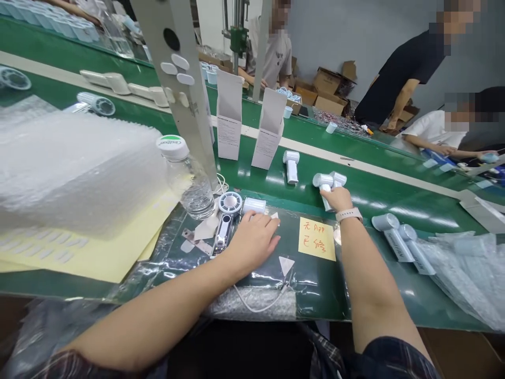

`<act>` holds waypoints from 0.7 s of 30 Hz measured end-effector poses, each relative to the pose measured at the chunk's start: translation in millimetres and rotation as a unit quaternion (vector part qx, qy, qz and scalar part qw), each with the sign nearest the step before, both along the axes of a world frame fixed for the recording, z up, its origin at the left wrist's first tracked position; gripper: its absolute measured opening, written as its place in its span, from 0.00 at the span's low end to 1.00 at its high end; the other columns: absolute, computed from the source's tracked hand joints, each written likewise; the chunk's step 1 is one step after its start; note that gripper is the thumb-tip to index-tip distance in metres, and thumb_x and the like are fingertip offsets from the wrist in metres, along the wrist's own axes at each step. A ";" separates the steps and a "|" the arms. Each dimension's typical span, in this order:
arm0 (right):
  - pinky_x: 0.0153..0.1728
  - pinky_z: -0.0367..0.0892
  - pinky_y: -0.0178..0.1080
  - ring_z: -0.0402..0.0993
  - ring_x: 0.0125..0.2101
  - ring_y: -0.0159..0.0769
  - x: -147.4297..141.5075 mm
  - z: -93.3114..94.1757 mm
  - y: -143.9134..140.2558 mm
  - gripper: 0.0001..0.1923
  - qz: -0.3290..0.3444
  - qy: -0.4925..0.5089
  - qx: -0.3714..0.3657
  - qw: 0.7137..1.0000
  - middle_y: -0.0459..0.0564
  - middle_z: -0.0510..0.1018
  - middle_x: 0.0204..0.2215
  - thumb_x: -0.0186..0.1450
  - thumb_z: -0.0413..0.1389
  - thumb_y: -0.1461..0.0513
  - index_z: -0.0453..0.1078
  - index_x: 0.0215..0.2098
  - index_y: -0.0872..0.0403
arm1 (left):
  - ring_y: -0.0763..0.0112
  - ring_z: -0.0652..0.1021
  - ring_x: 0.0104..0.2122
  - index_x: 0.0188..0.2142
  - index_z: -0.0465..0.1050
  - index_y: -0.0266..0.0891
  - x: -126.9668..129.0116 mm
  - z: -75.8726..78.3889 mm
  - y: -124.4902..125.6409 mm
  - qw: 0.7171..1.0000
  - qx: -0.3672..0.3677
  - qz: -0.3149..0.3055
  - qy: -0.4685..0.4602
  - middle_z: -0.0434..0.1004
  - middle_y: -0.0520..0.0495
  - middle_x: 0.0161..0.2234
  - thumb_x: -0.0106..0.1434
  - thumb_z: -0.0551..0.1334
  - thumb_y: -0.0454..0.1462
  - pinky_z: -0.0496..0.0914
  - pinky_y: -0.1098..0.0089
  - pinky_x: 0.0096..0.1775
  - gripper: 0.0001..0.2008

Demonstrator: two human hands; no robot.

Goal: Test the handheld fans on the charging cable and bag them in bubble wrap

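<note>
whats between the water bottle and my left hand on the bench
In the head view, a round fan head and a small white cylinder lie between the water bottle and the left hand.

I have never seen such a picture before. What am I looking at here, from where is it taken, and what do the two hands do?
The one picture comes from a camera on a person's head, looking down at a green conveyor table. No machine: two bare hands. The right hand, wearing a wristband, grips a small white handheld fan on the belt. The left hand rests flat on a plastic sheet, beside another white fan. Nearby stand a water bottle, two open white boxes and a yellow note. Other people work behind.
</note>
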State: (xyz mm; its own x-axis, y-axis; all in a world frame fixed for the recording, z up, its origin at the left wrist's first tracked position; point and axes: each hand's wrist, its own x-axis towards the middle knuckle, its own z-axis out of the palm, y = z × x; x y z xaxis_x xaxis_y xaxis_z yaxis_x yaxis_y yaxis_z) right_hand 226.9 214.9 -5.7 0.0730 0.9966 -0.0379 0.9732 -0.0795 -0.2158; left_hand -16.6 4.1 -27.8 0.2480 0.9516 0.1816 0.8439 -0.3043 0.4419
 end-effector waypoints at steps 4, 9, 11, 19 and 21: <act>0.46 0.75 0.45 0.80 0.44 0.46 -8.2 15.4 -71.0 0.17 0.111 0.073 0.024 0.991 0.57 0.82 0.46 0.74 0.54 0.54 0.79 0.40 0.58 | 0.47 0.67 0.71 0.68 0.65 0.38 9.8 -7.7 -6.2 0.944 -0.113 -0.042 -0.306 0.66 0.32 0.71 0.75 0.57 0.51 0.61 0.42 0.70 0.29; 0.66 0.64 0.62 0.66 0.65 0.64 -59.2 16.4 -168.7 0.25 0.344 0.150 0.144 0.916 0.65 0.62 0.72 0.64 0.66 0.47 0.81 0.50 0.56 | 0.44 0.70 0.69 0.71 0.61 0.41 20.5 -13.9 -5.5 0.709 -0.124 -0.051 -0.693 0.68 0.31 0.69 0.57 0.71 0.65 0.65 0.48 0.70 0.52; 0.67 0.62 0.67 0.62 0.68 0.69 -70.6 19.0 -182.5 0.33 0.387 0.156 0.148 0.897 0.69 0.57 0.74 0.64 0.66 0.43 0.79 0.57 0.57 | 0.45 0.75 0.64 0.65 0.69 0.40 16.0 -9.9 -1.2 0.663 -0.107 0.001 -0.741 0.78 0.33 0.61 0.55 0.74 0.64 0.69 0.49 0.67 0.48; 0.58 0.70 0.53 0.76 0.55 0.51 -82.9 2.4 -41.5 0.30 0.184 0.201 0.082 0.959 0.64 0.78 0.56 0.77 0.47 0.45 0.69 0.67 0.54 | 0.56 0.85 0.47 0.51 0.80 0.39 -12.3 5.6 11.9 0.633 -0.035 0.055 -0.772 0.85 0.38 0.49 0.48 0.70 0.72 0.81 0.63 0.47 0.46; 0.64 0.61 0.59 0.67 0.63 0.59 -93.6 -20.6 -7.2 0.28 0.145 0.162 0.084 0.972 0.70 0.70 0.64 0.74 0.56 0.50 0.69 0.66 0.58 | 0.55 0.84 0.48 0.53 0.79 0.39 -13.8 0.6 12.2 0.654 -0.033 0.051 -0.754 0.84 0.38 0.49 0.48 0.69 0.73 0.81 0.64 0.45 0.48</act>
